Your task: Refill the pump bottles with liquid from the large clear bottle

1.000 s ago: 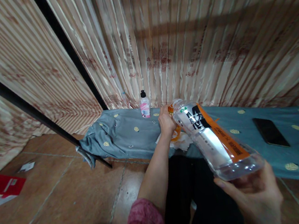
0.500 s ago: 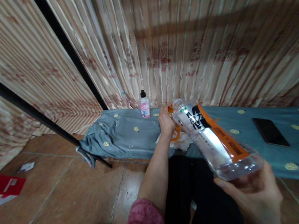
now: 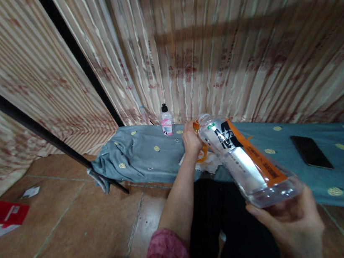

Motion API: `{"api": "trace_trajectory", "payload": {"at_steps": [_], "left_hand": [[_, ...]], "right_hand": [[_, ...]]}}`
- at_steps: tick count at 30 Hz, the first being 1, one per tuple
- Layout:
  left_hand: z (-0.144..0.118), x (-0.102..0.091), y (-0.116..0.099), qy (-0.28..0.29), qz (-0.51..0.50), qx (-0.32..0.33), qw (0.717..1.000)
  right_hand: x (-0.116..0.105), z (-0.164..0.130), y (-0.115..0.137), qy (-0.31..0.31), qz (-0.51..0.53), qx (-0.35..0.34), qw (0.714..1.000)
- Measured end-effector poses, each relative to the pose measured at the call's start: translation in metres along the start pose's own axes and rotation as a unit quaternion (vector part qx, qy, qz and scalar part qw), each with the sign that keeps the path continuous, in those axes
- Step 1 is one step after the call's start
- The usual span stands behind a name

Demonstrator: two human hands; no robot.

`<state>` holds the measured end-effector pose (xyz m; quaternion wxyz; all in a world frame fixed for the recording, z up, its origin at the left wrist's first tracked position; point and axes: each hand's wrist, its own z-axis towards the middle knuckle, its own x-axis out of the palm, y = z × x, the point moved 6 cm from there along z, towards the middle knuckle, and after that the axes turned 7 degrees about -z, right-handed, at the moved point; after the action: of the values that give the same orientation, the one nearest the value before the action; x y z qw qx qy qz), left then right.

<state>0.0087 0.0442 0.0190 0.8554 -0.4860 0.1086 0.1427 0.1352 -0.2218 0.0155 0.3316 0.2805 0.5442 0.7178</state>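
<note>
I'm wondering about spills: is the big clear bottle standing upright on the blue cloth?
No: the big clear bottle is tilted in the air, its base in the right hand, off the blue cloth.

Your left arm [image 3: 177,196] reaches far forward, almost straight, and your left hand [image 3: 191,138] is curled shut with its back facing you. Your right hand [image 3: 290,225] sits low and close, palm up, fingers cupped.

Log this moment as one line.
right hand: holds tilted clear bottle by base | left hand: at bottle mouth, on orange piece
</note>
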Motion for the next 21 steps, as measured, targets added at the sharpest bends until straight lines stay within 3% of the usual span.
{"api": "trace_trajectory", "payload": {"at_steps": [21], "left_hand": [[0.0015,0.0016,0.0037,-0.003,0.007,-0.009,1.0]], "right_hand": [[-0.0022,0.0008,-0.0023,0.0,-0.009,-0.01,1.0]]}}
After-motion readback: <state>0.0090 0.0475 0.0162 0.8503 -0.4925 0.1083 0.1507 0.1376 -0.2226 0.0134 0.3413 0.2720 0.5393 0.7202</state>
